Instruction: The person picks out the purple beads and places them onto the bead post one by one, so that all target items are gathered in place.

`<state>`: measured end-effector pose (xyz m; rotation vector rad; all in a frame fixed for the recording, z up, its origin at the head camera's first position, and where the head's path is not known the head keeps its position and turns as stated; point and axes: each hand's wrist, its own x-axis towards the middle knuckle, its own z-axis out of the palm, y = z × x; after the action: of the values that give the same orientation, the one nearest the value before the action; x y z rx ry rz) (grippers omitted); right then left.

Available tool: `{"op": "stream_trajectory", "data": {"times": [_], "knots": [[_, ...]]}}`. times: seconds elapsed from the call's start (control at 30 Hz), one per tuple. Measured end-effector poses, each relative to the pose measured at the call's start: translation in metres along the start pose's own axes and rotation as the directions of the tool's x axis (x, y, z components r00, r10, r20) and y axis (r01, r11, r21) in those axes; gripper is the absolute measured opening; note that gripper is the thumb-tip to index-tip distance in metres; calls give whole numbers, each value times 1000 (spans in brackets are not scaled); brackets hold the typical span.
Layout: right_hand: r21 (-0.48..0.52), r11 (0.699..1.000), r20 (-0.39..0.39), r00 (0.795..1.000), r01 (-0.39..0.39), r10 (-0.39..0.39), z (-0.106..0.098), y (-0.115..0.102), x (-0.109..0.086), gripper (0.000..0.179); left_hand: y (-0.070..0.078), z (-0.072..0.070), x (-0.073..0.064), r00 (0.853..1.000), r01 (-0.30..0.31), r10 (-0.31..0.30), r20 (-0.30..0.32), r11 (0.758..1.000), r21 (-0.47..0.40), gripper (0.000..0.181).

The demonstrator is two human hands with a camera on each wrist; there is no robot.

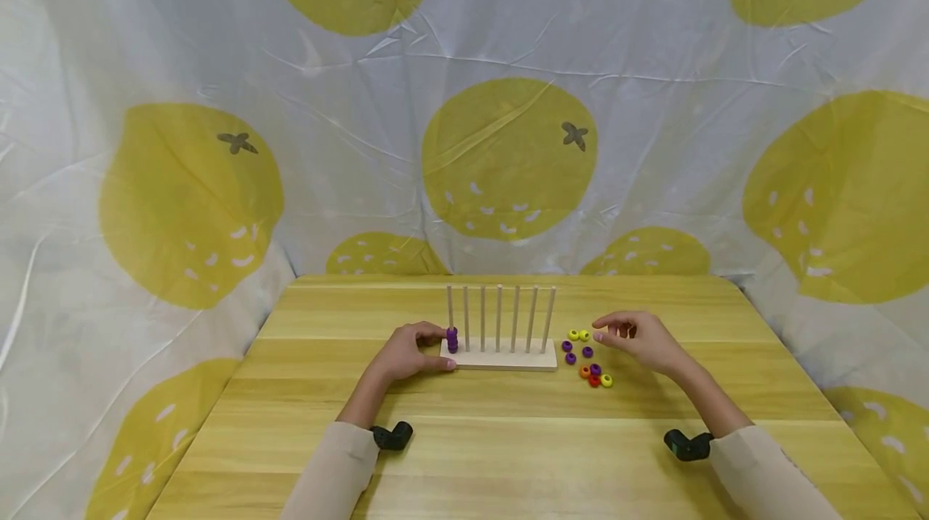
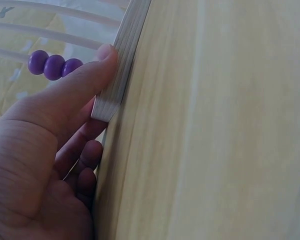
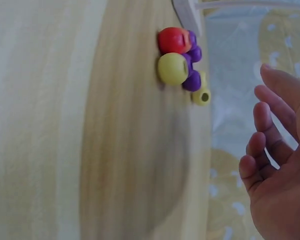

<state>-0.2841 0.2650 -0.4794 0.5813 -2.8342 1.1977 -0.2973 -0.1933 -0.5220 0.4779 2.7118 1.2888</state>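
Note:
A wooden peg rack (image 1: 501, 358) with several upright rods stands on the table, and three purple beads (image 1: 452, 340) are stacked on its leftmost rod. My left hand (image 1: 410, 352) grips the left end of the rack's base, thumb on the front edge and fingers behind, as the left wrist view shows. To the right of the rack my right hand (image 1: 642, 339) hovers with loosely bent fingers and nothing between them. Just left of it lie loose beads: yellow beads (image 1: 584, 336), purple beads (image 1: 587, 352), an orange bead (image 1: 585, 372) and a red bead (image 3: 173, 40).
The wooden table (image 1: 508, 463) reaches back to a hanging cloth (image 1: 348, 157) printed with large yellow lemons. A dark wrist camera (image 1: 393, 436) sits on the left wrist and another wrist camera (image 1: 688, 445) on the right.

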Motion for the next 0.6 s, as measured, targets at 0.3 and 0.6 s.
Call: {"op": "stream_trajectory", "data": {"times": [0.3, 0.6], "knots": [[10, 999, 14, 999, -36, 36, 8, 14, 1, 31, 1, -1, 0, 1000, 1, -1, 1, 1000, 5, 57], [13, 998, 52, 997, -66, 65, 14, 22, 1, 27, 0, 0, 1, 1000, -4, 4, -1, 1000, 10, 56]]}}
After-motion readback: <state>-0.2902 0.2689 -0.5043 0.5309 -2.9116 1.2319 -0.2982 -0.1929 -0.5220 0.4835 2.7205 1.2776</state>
